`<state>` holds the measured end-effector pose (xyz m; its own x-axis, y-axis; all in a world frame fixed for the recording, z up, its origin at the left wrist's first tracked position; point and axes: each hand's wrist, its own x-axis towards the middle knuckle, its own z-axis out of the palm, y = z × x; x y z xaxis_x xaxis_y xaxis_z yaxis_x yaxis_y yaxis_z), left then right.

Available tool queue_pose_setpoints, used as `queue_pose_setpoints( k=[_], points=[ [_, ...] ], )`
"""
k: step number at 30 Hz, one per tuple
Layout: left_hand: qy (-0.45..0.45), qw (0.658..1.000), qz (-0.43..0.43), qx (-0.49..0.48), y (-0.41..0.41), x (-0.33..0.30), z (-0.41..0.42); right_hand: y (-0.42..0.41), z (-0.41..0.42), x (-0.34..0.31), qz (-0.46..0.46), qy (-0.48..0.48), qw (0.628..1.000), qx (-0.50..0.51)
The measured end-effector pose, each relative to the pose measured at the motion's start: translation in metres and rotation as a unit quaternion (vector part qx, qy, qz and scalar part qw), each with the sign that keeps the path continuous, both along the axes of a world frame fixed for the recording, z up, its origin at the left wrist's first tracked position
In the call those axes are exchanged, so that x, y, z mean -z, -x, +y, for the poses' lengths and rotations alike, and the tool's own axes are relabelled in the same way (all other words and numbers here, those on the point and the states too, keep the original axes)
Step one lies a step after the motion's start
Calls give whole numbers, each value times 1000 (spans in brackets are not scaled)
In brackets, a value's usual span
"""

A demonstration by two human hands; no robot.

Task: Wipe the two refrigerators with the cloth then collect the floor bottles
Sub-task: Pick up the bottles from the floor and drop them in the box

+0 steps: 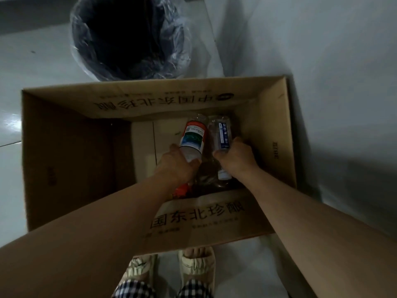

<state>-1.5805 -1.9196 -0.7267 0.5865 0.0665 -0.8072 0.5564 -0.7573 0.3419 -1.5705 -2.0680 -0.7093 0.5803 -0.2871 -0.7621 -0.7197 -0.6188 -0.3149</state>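
Observation:
An open cardboard box [68,151] with printed characters stands on the floor below me. Both my arms reach down into its right half. My left hand [176,166] grips a clear plastic bottle with an orange, green and white label [193,137], its orange cap near my wrist. My right hand [234,157] grips a clear bottle with a blue and white label [222,134], its white cap pointing toward me. The two bottles lie side by side, low in the box. A refrigerator's pale side [322,72] rises on the right. No cloth is visible.
A dark bin lined with a clear plastic bag [129,37] stands just beyond the box. Pale tiled floor [28,67] spreads to the left. My feet in light slippers [193,267] are against the box's near flap.

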Motion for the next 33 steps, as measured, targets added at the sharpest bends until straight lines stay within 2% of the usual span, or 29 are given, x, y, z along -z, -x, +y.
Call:
queue_pose_setpoints(
  k=[7,10,15,18,22,33],
  points=[
    [12,998,19,63,-1,1,3,6,4,9,45,-2,999,-14],
    [5,994,14,111,3,-17,7,10,6,-8,66,11,997,-46],
    [-35,986,-9,162,1,-69,19,16,12,-60,51,15,991,-125],
    [-59,975,-45,209,-5,-114,30,16,21,-102,30,9,990,-140],
    [-71,968,-84,224,-14,-189,51,13,41,-173,4,15,978,-210],
    [-110,956,-143,232,-4,-432,134,16,109,-422,-95,60,926,-362]
  ],
)
